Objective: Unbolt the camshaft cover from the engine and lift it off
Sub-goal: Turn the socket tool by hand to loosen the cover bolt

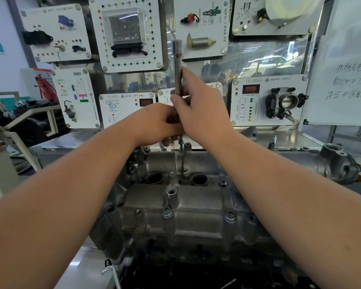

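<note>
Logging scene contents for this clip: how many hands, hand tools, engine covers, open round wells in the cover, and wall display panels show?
hands: 2 (left hand, right hand)
long socket tool: 1
camshaft cover: 1
open round wells: 2
display panels: 8, one partly hidden by the hands
Total: 14

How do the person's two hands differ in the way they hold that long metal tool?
The left hand grips the tool low down, fingers curled round it, just above the cover. The right hand sits higher, thumb across the shaft and a finger stretched up along it. Both hold the same upright tool at the cover's far edge.
</note>
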Motion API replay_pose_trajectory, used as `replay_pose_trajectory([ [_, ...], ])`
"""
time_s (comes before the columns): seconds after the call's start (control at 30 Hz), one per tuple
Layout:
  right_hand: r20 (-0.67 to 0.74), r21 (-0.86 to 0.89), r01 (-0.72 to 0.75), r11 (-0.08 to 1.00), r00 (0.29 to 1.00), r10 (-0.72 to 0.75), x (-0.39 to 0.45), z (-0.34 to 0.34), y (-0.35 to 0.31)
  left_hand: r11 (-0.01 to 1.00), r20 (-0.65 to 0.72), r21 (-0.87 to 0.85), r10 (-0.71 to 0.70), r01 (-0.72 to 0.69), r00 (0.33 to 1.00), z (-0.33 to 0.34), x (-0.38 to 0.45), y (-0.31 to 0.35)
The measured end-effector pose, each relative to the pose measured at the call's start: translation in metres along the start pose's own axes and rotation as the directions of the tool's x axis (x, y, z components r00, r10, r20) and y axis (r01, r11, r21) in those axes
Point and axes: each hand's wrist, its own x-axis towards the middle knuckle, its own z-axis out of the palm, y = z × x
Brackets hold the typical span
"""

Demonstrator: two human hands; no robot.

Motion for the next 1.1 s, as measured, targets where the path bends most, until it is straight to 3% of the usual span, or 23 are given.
replay_pose_trajectory([
  [1.1, 0.002, 0.068, -0.05, 0.996, 0.999, 0.05, -0.0026, -0.0021, 0.0003, 1.0, -0.005, 0.024, 0.01, -0.01, 1.0, -0.001, -0.0015, 0.0005],
])
